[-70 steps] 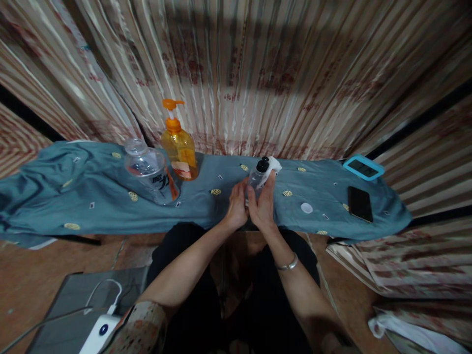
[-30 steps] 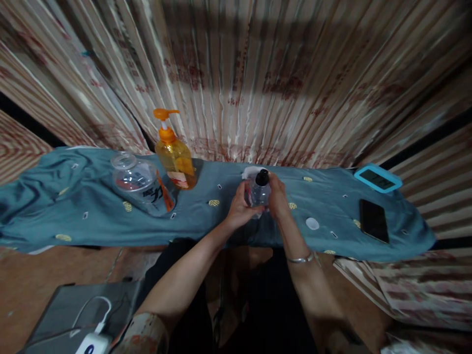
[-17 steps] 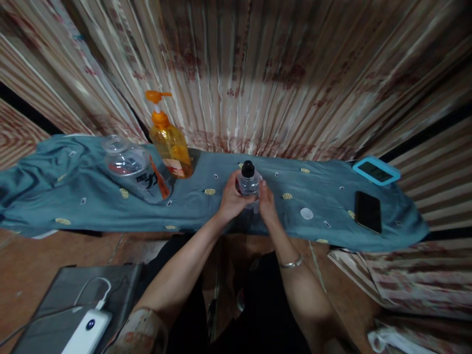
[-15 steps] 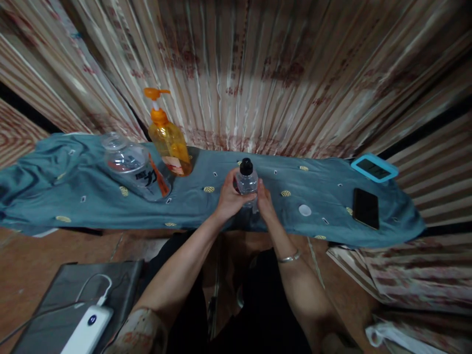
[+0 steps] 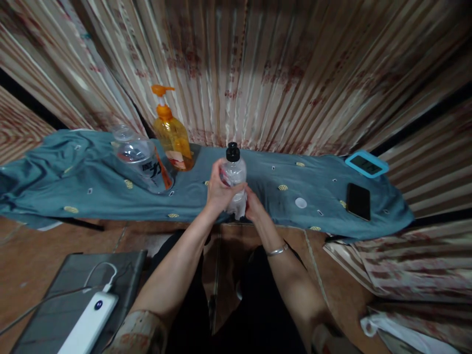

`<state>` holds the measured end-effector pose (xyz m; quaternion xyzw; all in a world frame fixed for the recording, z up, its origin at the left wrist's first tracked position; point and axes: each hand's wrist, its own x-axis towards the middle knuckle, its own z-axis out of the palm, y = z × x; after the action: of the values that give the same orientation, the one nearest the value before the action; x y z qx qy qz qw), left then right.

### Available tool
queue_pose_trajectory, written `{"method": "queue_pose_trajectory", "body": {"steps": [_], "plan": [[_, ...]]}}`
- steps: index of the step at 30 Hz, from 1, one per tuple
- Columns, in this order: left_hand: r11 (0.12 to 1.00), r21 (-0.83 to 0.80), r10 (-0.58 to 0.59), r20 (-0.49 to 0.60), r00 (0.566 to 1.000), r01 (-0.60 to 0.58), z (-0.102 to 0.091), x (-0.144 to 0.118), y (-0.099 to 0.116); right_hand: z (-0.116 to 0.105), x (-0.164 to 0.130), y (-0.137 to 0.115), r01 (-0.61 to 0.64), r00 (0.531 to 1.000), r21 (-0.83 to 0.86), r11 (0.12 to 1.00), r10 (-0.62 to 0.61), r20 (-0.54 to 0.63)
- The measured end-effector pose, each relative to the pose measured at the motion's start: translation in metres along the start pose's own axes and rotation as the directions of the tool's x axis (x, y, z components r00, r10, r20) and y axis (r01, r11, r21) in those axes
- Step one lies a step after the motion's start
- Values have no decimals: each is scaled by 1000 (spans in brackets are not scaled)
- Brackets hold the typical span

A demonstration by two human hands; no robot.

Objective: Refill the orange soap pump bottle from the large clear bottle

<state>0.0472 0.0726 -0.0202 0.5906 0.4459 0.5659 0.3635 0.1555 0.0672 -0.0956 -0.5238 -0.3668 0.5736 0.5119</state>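
Note:
A clear plastic bottle (image 5: 236, 171) with a black cap stands nearly upright at the middle of the cloth-covered table. My left hand (image 5: 219, 191) wraps round its left side, the thumb lying across the front. Against the lower right side of the bottle is my right hand (image 5: 253, 204), its fingers closed and partly hidden. Whitish, ragged-looking material shows at the base, too blurred to name. Off to the left are a yellow pump bottle (image 5: 175, 140) with an orange top and a tilted large clear bottle (image 5: 143, 164) with dark lettering.
On the right of the teal cloth (image 5: 199, 206) lie a white disc (image 5: 301, 202), a black phone (image 5: 358, 201) and a blue-framed digital clock (image 5: 367, 164). A striped curtain (image 5: 258, 73) hangs behind. At lower left, a white power bank (image 5: 88, 319) with a cable rests on a grey surface.
The bottle now appears taller and further left in view, with both hands moved along with it. The whole view has shifted slightly. Both hands stay on the bottle.

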Motion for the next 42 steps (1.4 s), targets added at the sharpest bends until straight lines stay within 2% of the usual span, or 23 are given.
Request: {"method": "queue_pose_trajectory", "body": {"steps": [5, 11, 14, 17, 20, 23, 28, 35, 42], "plan": [[990, 129, -41, -90, 995, 53, -6, 1, -2, 5, -8, 2, 63, 993, -177, 982, -79, -84], [982, 141, -108, -102, 989, 122, -7, 1, -13, -6, -16, -21, 222, 939, -389, 894, -303, -162], [984, 138, -105, -80, 991, 116, -1, 1, -20, -4, -25, -40, 330, 889, -435, 838, -431, -155], [991, 126, -43, -39, 998, 48, 5, 0, -27, 8, -38, -52, 455, 827, -451, 768, -552, -105], [995, 98, 0, 25, 1000, -3, 6, -2, -34, 21, -50, -53, 539, 772, -472, 698, -634, -56], [996, 89, 2, 107, 994, -12, 0, -6, -39, 21, -52, -47, 559, 748, -486, 672, -661, -53], [998, 69, -21, 226, 974, 6, -13, -9, -41, 2, -39, -45, 536, 759, -482, 693, -646, -85], [991, 85, -121, 198, 973, 106, -16, 7, -42, 9, -36, -37, 525, 768, -472, 708, -633, -96], [996, 56, -74, 209, 975, 64, -18, 16, -42, 0, -30, 3, 405, 858, -446, 798, -501, -117]]}}
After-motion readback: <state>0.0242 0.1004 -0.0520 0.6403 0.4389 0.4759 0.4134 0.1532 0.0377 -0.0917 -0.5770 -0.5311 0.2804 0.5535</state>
